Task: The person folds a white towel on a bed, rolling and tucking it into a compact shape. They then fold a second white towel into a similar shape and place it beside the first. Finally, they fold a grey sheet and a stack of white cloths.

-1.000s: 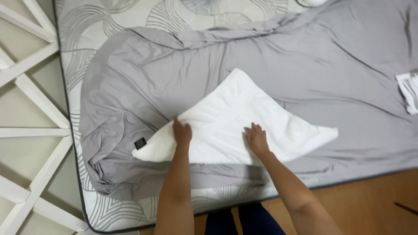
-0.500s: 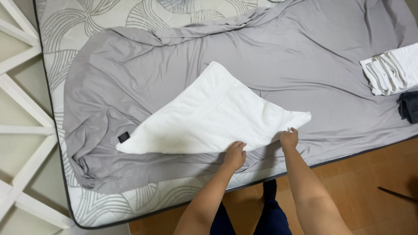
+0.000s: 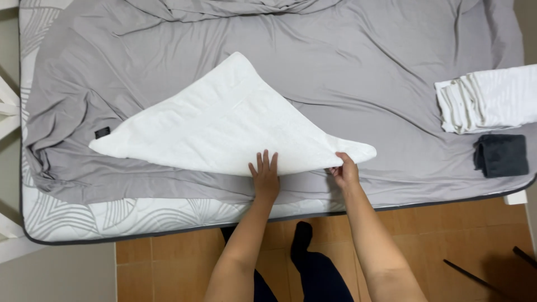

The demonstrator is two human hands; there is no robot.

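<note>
While the white towel [image 3: 224, 126] lay spread in a rough triangle across the grey bedsheet [image 3: 363, 72], the left hand [image 3: 264, 178] pressed flat on its near edge, fingers straight and slightly fanned, gripping nothing. The right hand [image 3: 345, 170] pinched the towel's right corner, fingers curled closed around the cloth. The sheet was rumpled and only loosely covered the mattress [image 3: 112, 215], whose pale leaf-patterned top and dark piped edge showed along the near side. At the right edge of the bed sat a stack of folded white towels [image 3: 486, 103], with a small folded dark cloth [image 3: 500, 155] just beside it. Orange-brown floor tiles [image 3: 168, 257] ran below the mattress.
</note>
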